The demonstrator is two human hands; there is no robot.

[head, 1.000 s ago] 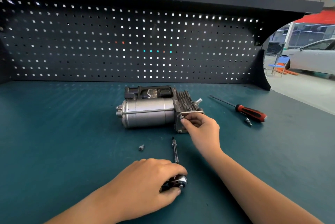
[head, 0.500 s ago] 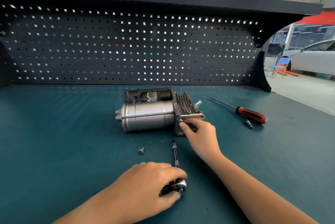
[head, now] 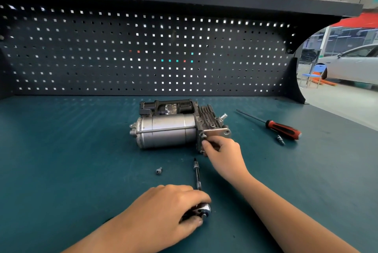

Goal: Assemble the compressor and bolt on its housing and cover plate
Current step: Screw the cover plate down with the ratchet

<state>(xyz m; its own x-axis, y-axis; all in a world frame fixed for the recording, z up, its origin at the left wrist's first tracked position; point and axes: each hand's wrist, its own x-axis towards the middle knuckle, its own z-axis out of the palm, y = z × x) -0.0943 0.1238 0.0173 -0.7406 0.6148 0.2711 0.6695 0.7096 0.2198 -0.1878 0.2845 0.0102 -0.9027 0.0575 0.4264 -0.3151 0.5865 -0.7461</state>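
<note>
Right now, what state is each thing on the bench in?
compressor, lying on its side, plate on its right end
plate, gripped by the right hand
ratchet, lying flat, head gripped by the left hand
bolt, loose on the mat
screwdriver, lying untouched on the right
bit, loose beside the screwdriver

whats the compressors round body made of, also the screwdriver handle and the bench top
Round body: looks like bare metal, brushed silver-grey with soft streaky highlights; steel or aluminium, can't tell which.
Screwdriver handle: red and black, probably moulded plastic, perhaps with rubbery inserts; dull sheen.
Bench top: teal covering, faintly ribbed and low-gloss, likely a rubber or vinyl mat.
</note>
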